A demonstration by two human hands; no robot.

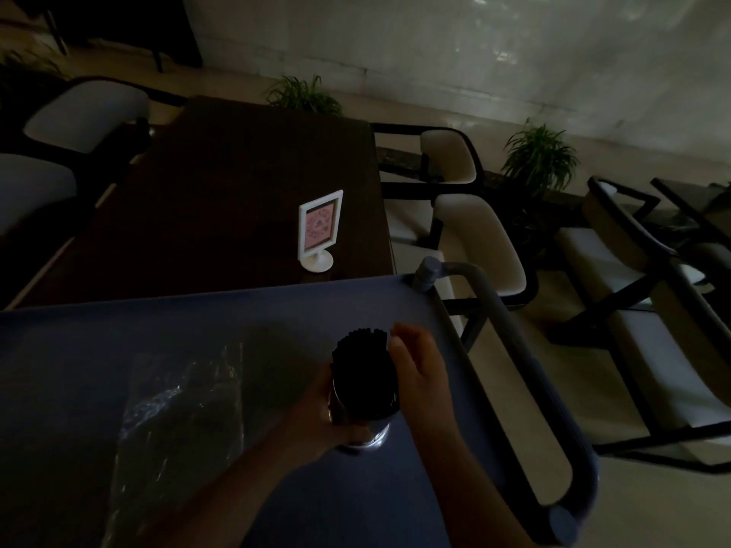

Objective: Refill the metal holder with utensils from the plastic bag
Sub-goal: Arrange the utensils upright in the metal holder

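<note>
Grips the metal holder (362, 423), full of dark utensils (360, 359), in the left hand (312, 415), near on the blue cart tray (118, 330). Sets the right hand (419, 363) against the utensils' right side, grip unclear in dim light. Flat just left of it, the plastic bag (178, 409).

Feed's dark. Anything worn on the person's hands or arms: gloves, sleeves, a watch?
No gloves on the left hand or the right hand. The left forearm and right forearm show no sleeve, watch or bracelet as far as the frame reaches. The dim light could hide a thin ring.
</note>
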